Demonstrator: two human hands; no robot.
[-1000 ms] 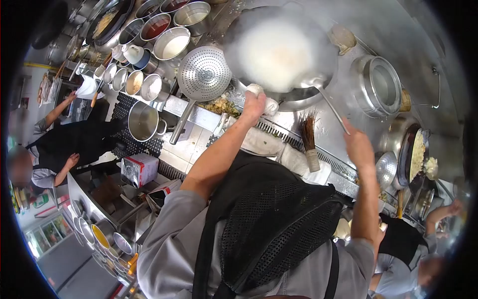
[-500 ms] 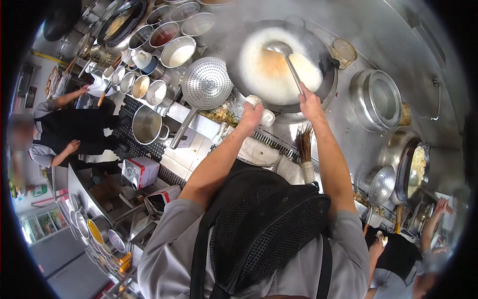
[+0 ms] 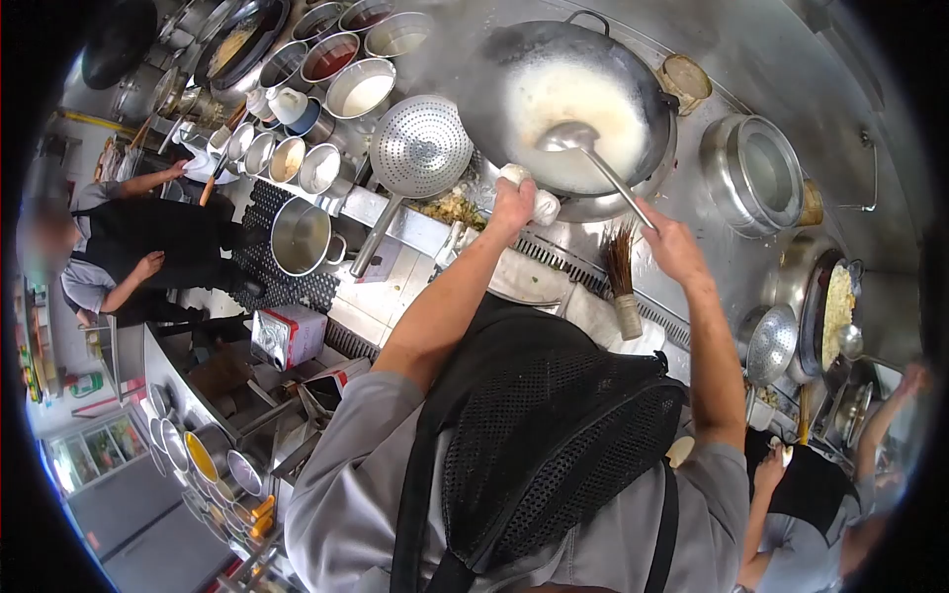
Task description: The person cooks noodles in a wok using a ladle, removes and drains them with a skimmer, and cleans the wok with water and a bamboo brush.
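Note:
A large dark wok (image 3: pixel 484 109) holds pale, foamy, steaming liquid (image 3: pixel 583 89). My left hand (image 3: pixel 512 206) is closed on a folded white cloth (image 3: pixel 544 207) at the wok's near rim. With my right hand (image 3: pixel 676 247) I grip the handle of a metal ladle (image 3: pixel 568 136), whose bowl is in the liquid near the middle of the wok. Below the wok, between my forearms, a bristle brush (image 3: pixel 620 267) lies on the stove's front edge beside white cloths (image 3: pixel 583 321).
A perforated strainer (image 3: pixel 422 146) rests left of the wok, near bowls of sauces and seasonings (image 3: pixel 361 89). Stacked metal pots (image 3: pixel 756 178) stand to the right. One co-worker (image 3: pixel 148 232) is at the far left, another (image 3: pixel 806 494) at the lower right. An empty pot (image 3: pixel 301 237) sits left.
Since the middle frame, my right hand has moved right and down, drawing the ladle toward the near side of the wok. Steam over the liquid is thinner than in the first frame.

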